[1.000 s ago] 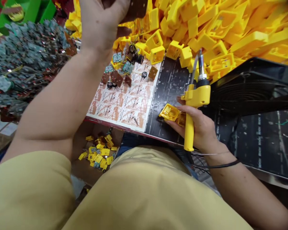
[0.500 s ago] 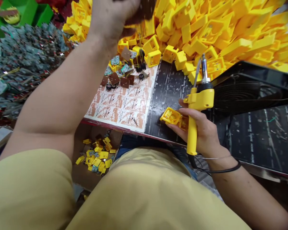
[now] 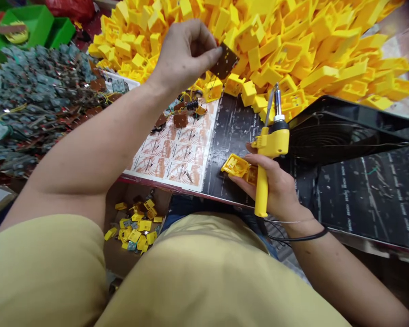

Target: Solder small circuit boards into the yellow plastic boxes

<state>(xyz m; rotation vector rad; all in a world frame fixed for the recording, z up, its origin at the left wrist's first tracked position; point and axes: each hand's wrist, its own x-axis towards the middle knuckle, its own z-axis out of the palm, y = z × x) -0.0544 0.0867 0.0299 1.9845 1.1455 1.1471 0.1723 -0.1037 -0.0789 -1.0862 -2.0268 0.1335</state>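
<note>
My left hand [image 3: 186, 56] is raised over the bench and pinches a small brown circuit board [image 3: 224, 61] between thumb and fingers. My right hand [image 3: 276, 184] rests on the black mat [image 3: 231, 131], its fingers wrapped round the handle of a yellow soldering iron [image 3: 268, 145] whose tip points up and away. The same hand's fingertips hold a yellow plastic housing [image 3: 236, 165] against the mat. More brown boards and small parts [image 3: 182, 113] lie on the printed sheet [image 3: 172, 154] below my left hand.
A big heap of yellow housings [image 3: 293, 41] fills the far side. Several grey-green wired boards [image 3: 30, 100] are piled at left, green bins [image 3: 30, 22] behind them. A black fan [image 3: 330, 131] sits at right. A box of finished yellow parts [image 3: 136, 225] stands below the bench edge.
My left hand has come down from the top edge of the view, and the brown board in its fingers now shows fully. The right hand has kept its grip and barely moved.
</note>
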